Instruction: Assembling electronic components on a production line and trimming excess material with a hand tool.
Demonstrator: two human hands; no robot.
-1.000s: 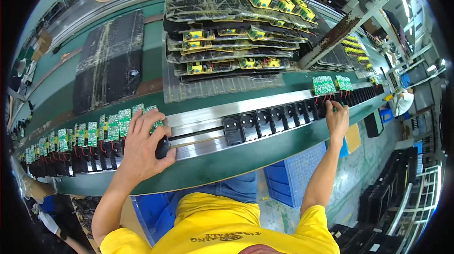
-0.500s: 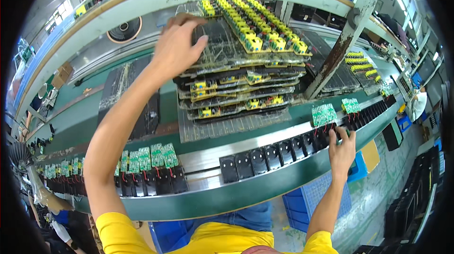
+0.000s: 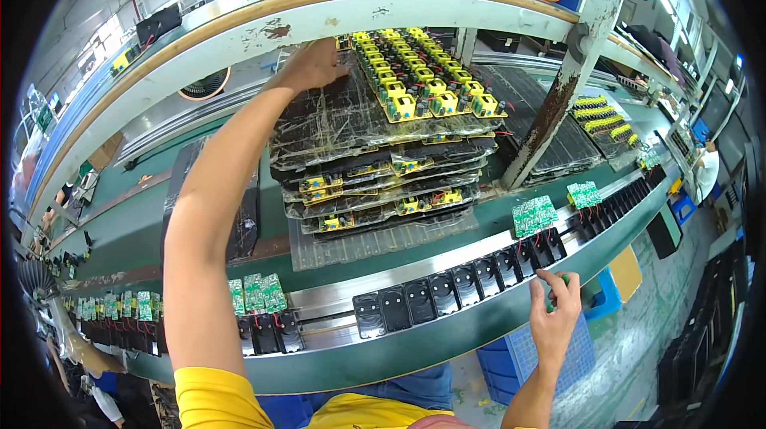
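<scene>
My left hand (image 3: 316, 67) reaches to the far left part of the top tray (image 3: 319, 122) of a stack, beside rows of circuit boards with yellow transformers (image 3: 435, 86). Its fingertips are partly hidden near the shelf beam, so whether they grip anything is unclear. My right hand (image 3: 556, 305) is closed around a slim green tool (image 3: 550, 307), mostly covered by the fingers. It hovers at the near edge of the line, close to a row of black plastic cases (image 3: 443, 293). A green circuit board (image 3: 534, 217) stands behind the right end of this row, wired to a case.
A white shelf beam with a wooden edge (image 3: 383, 7) crosses above the stack. A rusty post (image 3: 550, 114) rises to its right. More boards wired to cases line the left (image 3: 263, 293) and right (image 3: 584, 194). Blue crates (image 3: 511, 365) stand below the bench.
My left hand has gone from spread above the tray to further in under the shelf beam. My right hand has drawn back toward me from the wired cases. The view has shifted.
</scene>
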